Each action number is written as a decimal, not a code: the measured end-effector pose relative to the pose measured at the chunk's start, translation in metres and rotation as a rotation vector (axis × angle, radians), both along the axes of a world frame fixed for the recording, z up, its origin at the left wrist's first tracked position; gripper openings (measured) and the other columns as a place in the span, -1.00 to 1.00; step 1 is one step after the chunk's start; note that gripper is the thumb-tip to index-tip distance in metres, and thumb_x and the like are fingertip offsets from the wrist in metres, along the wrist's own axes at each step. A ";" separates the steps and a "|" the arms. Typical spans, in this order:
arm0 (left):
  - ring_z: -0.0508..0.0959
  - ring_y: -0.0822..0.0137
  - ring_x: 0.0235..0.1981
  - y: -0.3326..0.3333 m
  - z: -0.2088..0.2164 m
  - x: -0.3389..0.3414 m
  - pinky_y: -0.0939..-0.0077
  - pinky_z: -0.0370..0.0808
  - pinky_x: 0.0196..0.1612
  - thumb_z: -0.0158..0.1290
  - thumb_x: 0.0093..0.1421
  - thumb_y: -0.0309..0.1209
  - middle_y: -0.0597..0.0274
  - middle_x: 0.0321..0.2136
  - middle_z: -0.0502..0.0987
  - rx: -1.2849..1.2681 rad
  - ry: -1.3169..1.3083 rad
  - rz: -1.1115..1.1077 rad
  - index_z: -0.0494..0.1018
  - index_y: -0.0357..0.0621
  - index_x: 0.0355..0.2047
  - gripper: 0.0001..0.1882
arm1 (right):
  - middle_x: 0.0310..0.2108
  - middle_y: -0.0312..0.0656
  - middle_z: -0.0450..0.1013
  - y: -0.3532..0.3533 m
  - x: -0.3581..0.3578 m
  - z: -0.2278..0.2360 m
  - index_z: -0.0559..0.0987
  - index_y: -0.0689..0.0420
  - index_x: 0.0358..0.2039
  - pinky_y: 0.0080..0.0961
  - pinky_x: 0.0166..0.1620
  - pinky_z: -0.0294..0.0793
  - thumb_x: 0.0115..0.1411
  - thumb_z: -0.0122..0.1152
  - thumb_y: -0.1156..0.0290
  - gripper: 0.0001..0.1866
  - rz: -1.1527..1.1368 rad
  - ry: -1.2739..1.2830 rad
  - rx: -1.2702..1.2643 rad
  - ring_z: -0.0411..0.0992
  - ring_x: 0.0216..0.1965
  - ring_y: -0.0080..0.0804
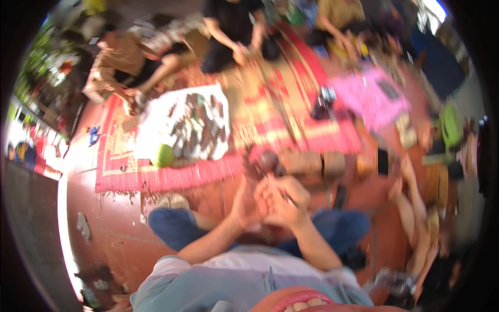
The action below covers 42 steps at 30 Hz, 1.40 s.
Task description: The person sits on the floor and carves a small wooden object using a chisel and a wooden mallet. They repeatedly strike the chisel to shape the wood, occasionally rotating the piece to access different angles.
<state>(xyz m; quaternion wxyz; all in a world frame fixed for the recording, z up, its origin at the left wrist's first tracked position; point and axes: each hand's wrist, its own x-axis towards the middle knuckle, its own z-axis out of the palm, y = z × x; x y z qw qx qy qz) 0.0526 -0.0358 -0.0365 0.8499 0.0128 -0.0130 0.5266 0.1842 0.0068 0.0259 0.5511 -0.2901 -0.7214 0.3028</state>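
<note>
My two hands meet above my crossed legs, blurred by motion. My left hand point(243, 204) is on edge with its thumb side up, close against the right; its fingers are too smeared to show whether they grip anything. Curled into a fist, my right hand point(289, 202) has a slim, pale-and-dark thing point(287, 199) showing at its fingers, whose kind I cannot make out. Just beyond the hands lies a dark, rounded, brownish object point(268, 161) at the mat's near edge.
A red and yellow woven mat point(254, 109) covers the tiled floor point(208, 195). On it lie a white sheet point(156, 117) with several dark strips, a green round fruit point(163, 156) and a pink cloth point(364, 96). Wooden blocks point(304, 163) lie ahead right. Several people sit around.
</note>
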 end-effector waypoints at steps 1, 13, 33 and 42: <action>0.34 0.23 0.06 -0.004 -0.010 -0.007 0.21 0.18 0.16 -0.23 0.15 0.22 0.21 0.02 0.38 0.005 0.066 -0.008 0.32 -0.04 0.04 -0.32 | -0.53 -0.17 0.46 -0.002 -0.004 0.008 0.52 0.26 -0.44 -0.61 -0.50 0.41 0.05 0.19 0.62 -0.95 0.033 0.053 -0.072 0.44 -0.54 -0.54; 0.49 0.46 -0.23 -0.032 -0.006 -0.054 0.51 0.43 -0.13 0.03 0.19 -0.37 0.30 -0.29 0.52 0.003 1.193 0.432 0.49 -0.11 -0.24 -0.84 | -0.36 -0.02 0.48 -0.003 0.023 0.007 0.43 0.37 -0.28 -0.52 -0.28 0.54 0.27 -0.07 0.40 -0.76 0.272 0.214 -0.491 0.51 -0.41 -0.37; 0.40 0.64 -0.65 -0.081 0.069 -0.009 0.72 0.35 -0.60 0.08 0.16 -0.26 0.44 -0.70 0.41 0.217 1.404 0.257 0.55 -0.17 -0.45 -0.77 | -0.21 -0.15 0.24 -0.042 0.009 0.002 0.54 0.13 -0.16 -0.57 -0.26 0.40 -0.03 0.12 0.74 -0.61 -0.056 -0.234 0.200 0.35 -0.31 -0.43; 0.52 0.40 -0.38 -0.064 0.070 -0.005 0.60 0.47 -0.31 0.00 0.19 -0.32 0.23 -0.41 0.50 0.453 1.594 0.737 0.45 -0.21 -0.14 -0.71 | -0.20 -0.18 0.30 -0.028 0.034 -0.009 0.52 0.26 -0.26 -0.60 -0.22 0.48 0.19 0.06 0.50 -0.86 -0.116 0.056 0.056 0.38 -0.31 -0.49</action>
